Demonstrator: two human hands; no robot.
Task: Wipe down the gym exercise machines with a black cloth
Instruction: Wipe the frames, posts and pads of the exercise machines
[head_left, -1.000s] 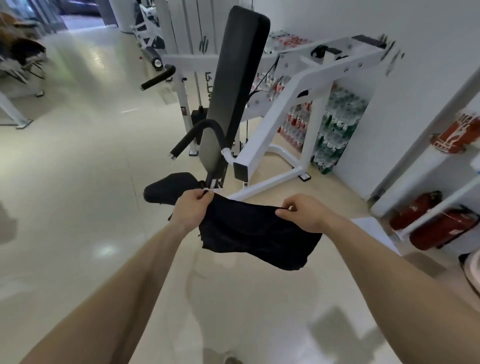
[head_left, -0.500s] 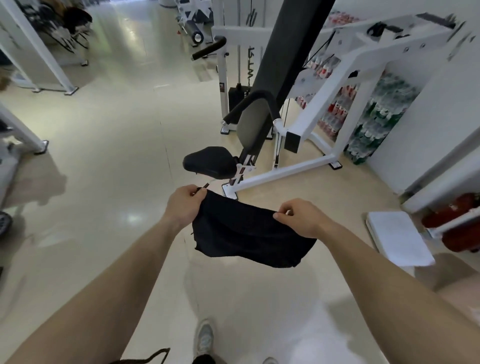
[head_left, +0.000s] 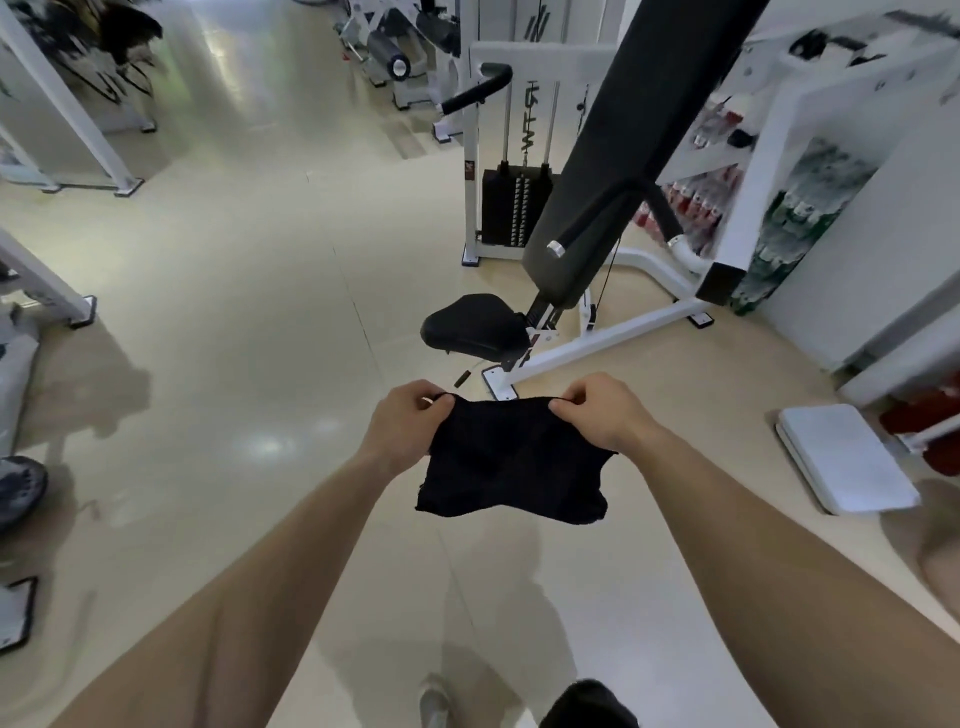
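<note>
Cloth corners hidden under pinching fingers

1. We stand on a glossy cream floor that mirrors the lights in pale patches.
2. Against the white wall at the right we see shrink-wrapped packs of red-labelled bottles, with stacked packs of green bottles just beside them.
3. A flat white rectangular board lies on the floor nearer us.
4. Just right of it we make out blurred red cylinders.
5. A grey shoe shows at the bottom edge.

Cloth between hands, before seat; backrest behind
</note>
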